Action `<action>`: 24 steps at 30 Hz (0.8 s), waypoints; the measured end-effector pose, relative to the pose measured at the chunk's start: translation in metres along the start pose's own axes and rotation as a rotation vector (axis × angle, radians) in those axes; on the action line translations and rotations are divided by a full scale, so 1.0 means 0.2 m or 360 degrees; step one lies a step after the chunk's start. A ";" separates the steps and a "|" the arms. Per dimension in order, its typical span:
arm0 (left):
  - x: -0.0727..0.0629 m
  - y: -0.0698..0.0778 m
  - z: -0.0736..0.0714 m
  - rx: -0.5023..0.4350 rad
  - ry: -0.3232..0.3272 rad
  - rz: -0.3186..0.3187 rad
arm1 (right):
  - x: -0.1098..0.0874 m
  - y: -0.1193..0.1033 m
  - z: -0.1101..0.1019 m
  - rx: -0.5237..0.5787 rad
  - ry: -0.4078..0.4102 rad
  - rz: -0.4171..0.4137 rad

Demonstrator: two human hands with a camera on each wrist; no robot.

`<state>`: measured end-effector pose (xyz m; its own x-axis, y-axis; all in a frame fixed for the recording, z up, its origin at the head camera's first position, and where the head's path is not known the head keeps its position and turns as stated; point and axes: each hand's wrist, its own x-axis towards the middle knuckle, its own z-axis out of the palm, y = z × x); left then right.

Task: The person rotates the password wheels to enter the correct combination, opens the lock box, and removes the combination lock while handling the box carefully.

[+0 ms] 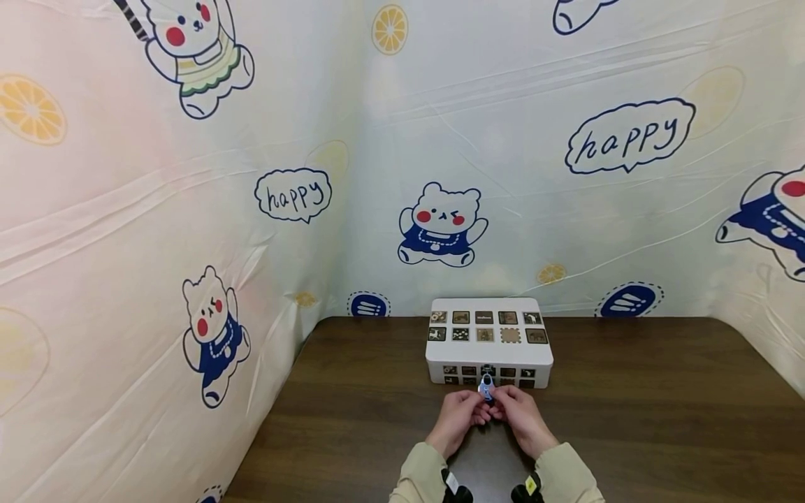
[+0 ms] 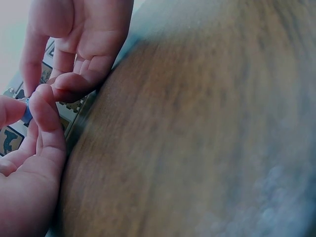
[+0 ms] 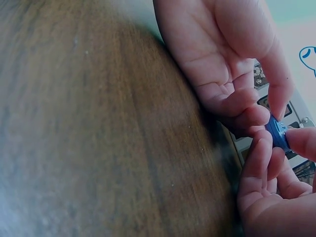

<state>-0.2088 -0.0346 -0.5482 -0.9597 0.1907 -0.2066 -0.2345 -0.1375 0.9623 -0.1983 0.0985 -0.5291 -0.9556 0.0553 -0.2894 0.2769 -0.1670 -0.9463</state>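
A small blue padlock [image 1: 486, 388] with its shackle at the top is at the front of a white box [image 1: 490, 358], near the middle of the front face. My left hand [image 1: 458, 418] pinches the padlock's left side between thumb and fingers. From the other side, my right hand [image 1: 523, 419] pinches it too. In the right wrist view the blue body of the padlock [image 3: 277, 133] shows between both hands' fingertips. Fingers cover most of the padlock [image 2: 26, 114] in the left wrist view. Whether the shackle is locked cannot be told.
The box stands near the back edge of a dark wooden table [image 1: 654, 405], with small square pictures on its lid and front. A printed cloth [image 1: 503, 140] with bears and "happy" bubbles hangs behind the table and along its left side.
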 end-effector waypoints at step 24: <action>0.00 -0.01 0.00 -0.0009 -0.0014 0.0003 | 0.00 0.00 -0.01 -0.0009 -0.0002 0.0031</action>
<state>-0.2091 -0.0350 -0.5510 -0.9587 0.1990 -0.2030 -0.2334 -0.1432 0.9618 -0.1988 0.0999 -0.5302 -0.9502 0.0508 -0.3075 0.2959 -0.1626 -0.9413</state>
